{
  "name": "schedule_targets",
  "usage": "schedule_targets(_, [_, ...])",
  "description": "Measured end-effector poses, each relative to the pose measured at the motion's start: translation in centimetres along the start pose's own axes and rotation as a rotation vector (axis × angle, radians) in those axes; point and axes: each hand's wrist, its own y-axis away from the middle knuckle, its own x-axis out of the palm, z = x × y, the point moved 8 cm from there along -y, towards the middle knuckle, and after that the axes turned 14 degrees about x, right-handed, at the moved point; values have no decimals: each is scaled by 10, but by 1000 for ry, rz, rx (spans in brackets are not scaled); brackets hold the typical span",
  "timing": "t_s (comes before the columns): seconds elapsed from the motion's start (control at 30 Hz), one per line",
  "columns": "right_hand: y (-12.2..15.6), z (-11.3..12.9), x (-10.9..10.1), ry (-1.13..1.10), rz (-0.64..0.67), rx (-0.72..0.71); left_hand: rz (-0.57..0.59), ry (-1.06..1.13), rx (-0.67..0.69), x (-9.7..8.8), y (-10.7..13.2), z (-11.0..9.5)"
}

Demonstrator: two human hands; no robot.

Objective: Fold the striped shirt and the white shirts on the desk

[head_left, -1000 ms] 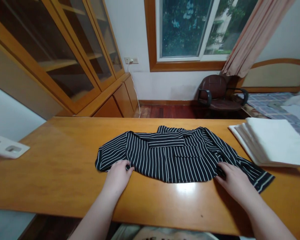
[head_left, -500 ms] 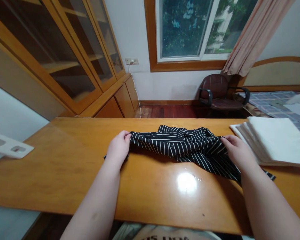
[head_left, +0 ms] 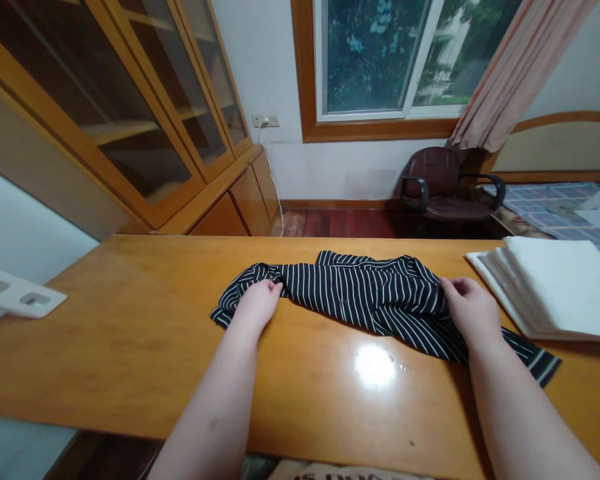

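A black shirt with white stripes (head_left: 350, 290) lies gathered across the wooden table (head_left: 130, 347). One sleeve-like end bends out at the left, and another stretches toward the lower right, past my right wrist. My left hand (head_left: 261, 300) pinches the cloth near its left end, fingertips closed on the edge. At the other end, my right hand (head_left: 470, 307) grips the fabric between thumb and fingers. Part of the shirt is hidden behind both hands and the right forearm.
Right of the shirt sits a stack of folded white cloth (head_left: 555, 287). A white plastic piece with slots (head_left: 20, 293) juts in at the left. Beyond the table are a glass-door cabinet (head_left: 145, 113), an office chair (head_left: 440, 183) and a bed (head_left: 560, 207).
My left hand has shifted right and slightly down, baring the shirt's left end. The cloth between my hands has dropped flatter onto the table. My right hand has moved a little.
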Motion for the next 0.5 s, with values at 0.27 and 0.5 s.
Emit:
schedule_targets(0.27, [1,-18,24,190,430,127,-113,113,-25,23,-21,27])
schedule_targets(0.5, [6,-9,32,204,443,-72,-114,154,38,37,-27,21])
